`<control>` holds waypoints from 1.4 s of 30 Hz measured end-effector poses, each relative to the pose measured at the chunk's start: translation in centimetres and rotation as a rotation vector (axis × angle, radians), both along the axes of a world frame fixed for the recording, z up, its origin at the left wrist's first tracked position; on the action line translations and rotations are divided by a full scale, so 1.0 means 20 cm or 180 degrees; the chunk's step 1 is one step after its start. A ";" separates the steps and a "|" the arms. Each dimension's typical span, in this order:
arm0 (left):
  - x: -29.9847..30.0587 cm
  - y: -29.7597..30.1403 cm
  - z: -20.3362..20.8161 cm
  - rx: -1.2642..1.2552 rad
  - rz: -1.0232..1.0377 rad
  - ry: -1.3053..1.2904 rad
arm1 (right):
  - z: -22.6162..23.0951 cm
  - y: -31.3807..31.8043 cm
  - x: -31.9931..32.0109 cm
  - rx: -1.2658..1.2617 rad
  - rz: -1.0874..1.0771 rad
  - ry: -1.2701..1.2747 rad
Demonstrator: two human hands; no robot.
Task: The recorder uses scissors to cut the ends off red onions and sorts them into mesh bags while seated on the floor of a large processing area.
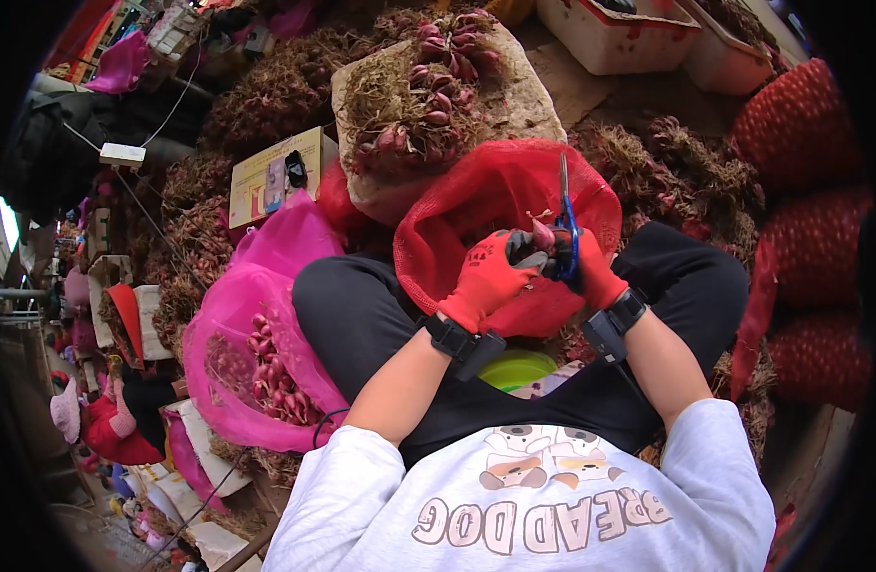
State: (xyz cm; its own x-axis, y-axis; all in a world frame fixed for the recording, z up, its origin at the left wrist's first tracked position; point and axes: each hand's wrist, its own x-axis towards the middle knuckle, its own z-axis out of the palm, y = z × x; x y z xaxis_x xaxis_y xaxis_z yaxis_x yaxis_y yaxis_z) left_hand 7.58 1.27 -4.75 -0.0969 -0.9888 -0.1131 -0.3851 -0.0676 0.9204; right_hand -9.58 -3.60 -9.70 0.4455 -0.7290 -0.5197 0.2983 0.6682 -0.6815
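My left hand point(490, 276), in a red and grey glove, is closed around a reddish-purple shallot point(544, 235) with a dry stem end sticking up. Close beside it, my right hand point(595, 272) wears a matching glove and grips blue-handled scissors point(567, 229), their blades pointing away from me. Both hands are over an open red mesh bag point(428, 224) between my knees. Just beyond the bag, a pale block point(528, 95) bears bunches of shallots point(438, 100) with dried stalks.
A pink mesh bag point(223, 353) with shallots in it lies by my left knee. Full red sacks point(805, 124) are stacked at the right. White foam boxes point(619, 43) stand at the back. A light green basin point(519, 369) is below my hands. Another person point(113, 429) sits far left.
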 end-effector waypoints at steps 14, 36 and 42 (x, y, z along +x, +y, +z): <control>0.02 -0.03 0.12 -0.1432 0.0633 -0.0941 | 0.00 -0.03 -0.03 -0.0288 -0.0239 -0.0146; 0.20 -0.04 -0.09 0.1394 0.0084 0.1866 | 0.22 0.11 0.09 0.0057 0.0410 -0.0178; 0.46 0.10 0.25 0.0847 0.0213 0.3168 | 0.18 0.03 -0.11 -0.4113 0.1483 0.4127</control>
State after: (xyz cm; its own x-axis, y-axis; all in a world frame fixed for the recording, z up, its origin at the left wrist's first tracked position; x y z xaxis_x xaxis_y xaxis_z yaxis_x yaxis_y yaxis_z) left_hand 16.72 3.27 0.17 -0.2120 -0.9503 -0.2279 0.5548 -0.3090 0.7725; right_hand -11.72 -2.92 -6.10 0.5308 -0.8464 0.0436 -0.7719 -0.5041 -0.3875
